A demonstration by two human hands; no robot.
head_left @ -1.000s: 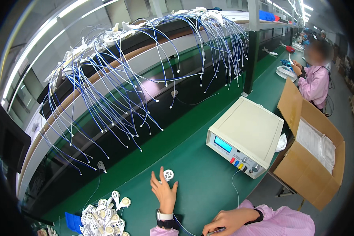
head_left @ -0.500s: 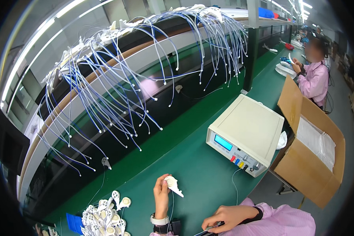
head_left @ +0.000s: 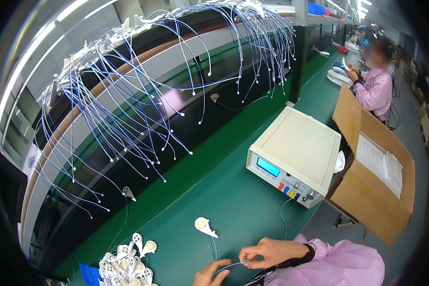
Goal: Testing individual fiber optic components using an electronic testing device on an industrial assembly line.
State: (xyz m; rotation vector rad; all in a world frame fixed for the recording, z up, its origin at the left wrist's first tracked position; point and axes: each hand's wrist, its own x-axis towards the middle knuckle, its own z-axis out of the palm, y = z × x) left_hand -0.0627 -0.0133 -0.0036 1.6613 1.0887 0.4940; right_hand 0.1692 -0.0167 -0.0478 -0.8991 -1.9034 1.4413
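In front of me a white teardrop-shaped plastic part (head_left: 205, 227) with a round cream centre lies on the green table. Its thin cable (head_left: 230, 265) runs down toward my hands. My left hand (head_left: 210, 274), partly cut off by the lower edge, pinches the cable between thumb and fingers. To its right, my right hand (head_left: 273, 252) is closed on the cable's end. A small pale piece, probably a plug, shows at the fingertips. A thin grey lead (head_left: 282, 217) drops from the instrument behind my right hand; its far end is hidden.
A beige bench meter (head_left: 295, 143) with a lit blue display stands beyond my right hand. Right of it is an open cardboard box (head_left: 372, 205) of white pieces. Similar parts are piled (head_left: 128, 267) at lower left. Cables (head_left: 128, 128) hang from a rack. A person (head_left: 374, 90) works farther off.
My left hand has let go of the white part, which now lies on the table, and moved down to the cable. My right hand has risen slightly toward it. The view shifted a little.
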